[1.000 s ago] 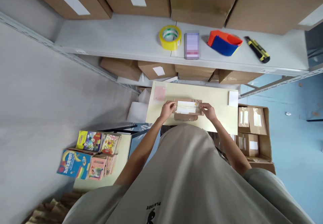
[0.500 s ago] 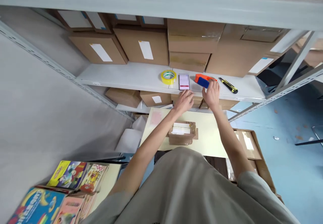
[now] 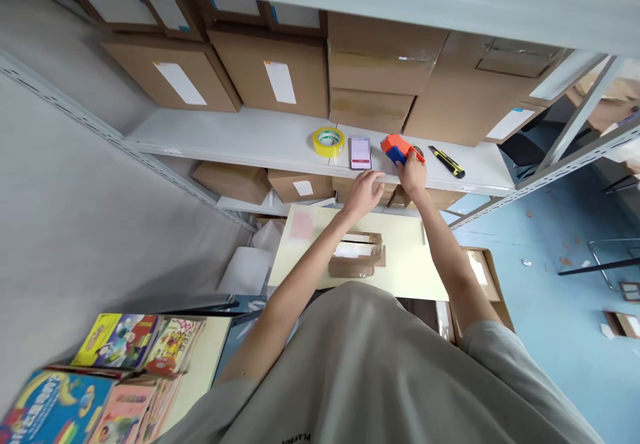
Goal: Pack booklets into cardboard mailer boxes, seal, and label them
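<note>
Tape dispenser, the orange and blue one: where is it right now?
The tape dispenser sits on the white shelf, right of the phone and left of the utility knife, under the right hand.

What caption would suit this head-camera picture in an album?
Right hand grasps the orange-and-blue tape dispenser on the shelf; left hand hovers open above a cardboard parcel.

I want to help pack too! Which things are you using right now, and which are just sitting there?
In use:
right hand gripping the orange and blue tape dispenser on the shelf
left hand open, above the table
small cardboard parcel on the yellow table

Just lying about:
yellow tape roll
phone
utility knife
picture books
</note>
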A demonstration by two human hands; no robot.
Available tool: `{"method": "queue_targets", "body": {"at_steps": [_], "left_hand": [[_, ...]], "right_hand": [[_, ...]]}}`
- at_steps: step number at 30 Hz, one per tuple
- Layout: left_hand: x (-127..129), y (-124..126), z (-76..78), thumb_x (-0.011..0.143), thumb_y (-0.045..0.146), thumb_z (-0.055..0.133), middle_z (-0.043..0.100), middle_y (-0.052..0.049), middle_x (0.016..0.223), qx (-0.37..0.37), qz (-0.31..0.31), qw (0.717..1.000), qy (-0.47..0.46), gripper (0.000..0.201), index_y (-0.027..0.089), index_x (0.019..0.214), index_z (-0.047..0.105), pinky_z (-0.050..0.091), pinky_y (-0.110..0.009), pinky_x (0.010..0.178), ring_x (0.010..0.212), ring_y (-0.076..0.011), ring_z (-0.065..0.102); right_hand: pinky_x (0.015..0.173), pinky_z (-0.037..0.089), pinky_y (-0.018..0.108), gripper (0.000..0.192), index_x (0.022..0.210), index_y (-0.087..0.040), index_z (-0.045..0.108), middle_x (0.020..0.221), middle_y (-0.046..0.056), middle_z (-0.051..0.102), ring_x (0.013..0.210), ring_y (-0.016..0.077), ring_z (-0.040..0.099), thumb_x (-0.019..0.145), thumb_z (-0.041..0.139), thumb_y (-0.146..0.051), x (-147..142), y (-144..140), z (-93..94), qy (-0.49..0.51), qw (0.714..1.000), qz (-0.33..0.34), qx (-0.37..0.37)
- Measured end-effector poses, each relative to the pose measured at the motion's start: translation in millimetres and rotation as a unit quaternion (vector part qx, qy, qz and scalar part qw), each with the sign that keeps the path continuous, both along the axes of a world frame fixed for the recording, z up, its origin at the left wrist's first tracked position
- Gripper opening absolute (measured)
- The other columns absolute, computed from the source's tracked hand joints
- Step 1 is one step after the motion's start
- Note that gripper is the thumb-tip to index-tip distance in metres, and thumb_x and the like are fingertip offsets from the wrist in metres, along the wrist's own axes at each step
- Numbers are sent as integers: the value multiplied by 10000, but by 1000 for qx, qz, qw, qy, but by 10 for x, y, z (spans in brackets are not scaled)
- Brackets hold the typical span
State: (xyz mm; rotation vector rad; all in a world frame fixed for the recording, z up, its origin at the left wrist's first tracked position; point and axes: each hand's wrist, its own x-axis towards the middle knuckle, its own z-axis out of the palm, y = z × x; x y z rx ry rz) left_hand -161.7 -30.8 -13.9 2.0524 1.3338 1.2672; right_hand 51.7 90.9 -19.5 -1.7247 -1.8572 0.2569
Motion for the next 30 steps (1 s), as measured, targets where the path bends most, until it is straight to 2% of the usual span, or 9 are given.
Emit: {"method": "queue_targets", "body": {"at_steps": [3,5,8,11,14,18,23,26,30], "left_hand": [[-59,-486,-345,1140,251,722,848,-125,1310,-70,-3,989,-130,227,214,1363,733,703,-411,1079,1103,-239,845],[-105,-866,-548,1159,333,742,850,-117,1287,-98,-1,977,-190,235,230,1368,714,713,-385,1050,1089,-220,853],[-181,-1371,-763,1170,499,759,850,-102,1254,-125,18,963,-239,298,248,1326,718,715,-374,1052,1111,-215,852],[-258,-1691,-907,1141,634,779,856,-91,1204,-168,34,951,-256,402,247,1234,730,722,-368,1013,1079,-218,855],[-332,-1846,-985,1109,686,806,854,-81,1167,-192,46,944,-265,449,250,1193,739,723,-359,973,1056,-221,854],[-425,-1926,-948,1137,633,780,835,-74,1165,-180,55,952,-243,376,259,1165,765,718,-356,962,1053,-218,832],[-553,-1941,-869,1144,570,757,830,-78,1150,-184,61,968,-163,304,268,1115,774,701,-354,859,961,-217,797],[-657,-1906,-865,1095,540,818,833,-78,1192,-196,65,966,-154,300,284,1249,787,708,-354,885,990,-222,805],[-814,-1829,-824,1065,573,846,822,-93,1350,-208,61,955,-205,499,285,1464,762,715,-326,929,1134,-234,833]], "right_hand": [[1125,649,584,557,1342,-216,632,1208,193,823,1139,386,805,1126,681,-727,-2,-686,-181,155,986,59,-30],[1102,669,504,659,1298,-264,635,1223,142,831,1131,338,805,1050,735,-867,-76,-1250,-323,268,952,131,-64],[1110,672,477,697,1241,-301,634,1233,103,837,1165,316,807,981,793,-928,-252,-2011,-520,372,899,181,-143],[1128,677,501,705,1230,-316,625,1232,88,835,1172,315,806,946,837,-926,-413,-2465,-679,414,868,178,-208],[1161,675,533,736,1229,-324,629,1223,88,828,1175,326,802,912,851,-951,-522,-2629,-778,425,857,168,-239],[1189,669,549,794,1303,-321,659,1302,102,835,1253,352,788,906,829,-986,-643,-2660,-801,414,856,177,-255],[1061,680,514,748,1281,-296,665,1187,95,824,1099,328,784,979,748,-975,-723,-2637,-801,364,876,191,-254],[956,664,482,721,1238,-306,647,1111,81,782,1007,316,740,971,762,-965,-680,-2589,-806,314,891,203,-256],[870,637,469,716,1179,-313,627,1032,56,736,948,306,686,943,789,-970,-574,-2508,-783,248,903,232,-264]]}}
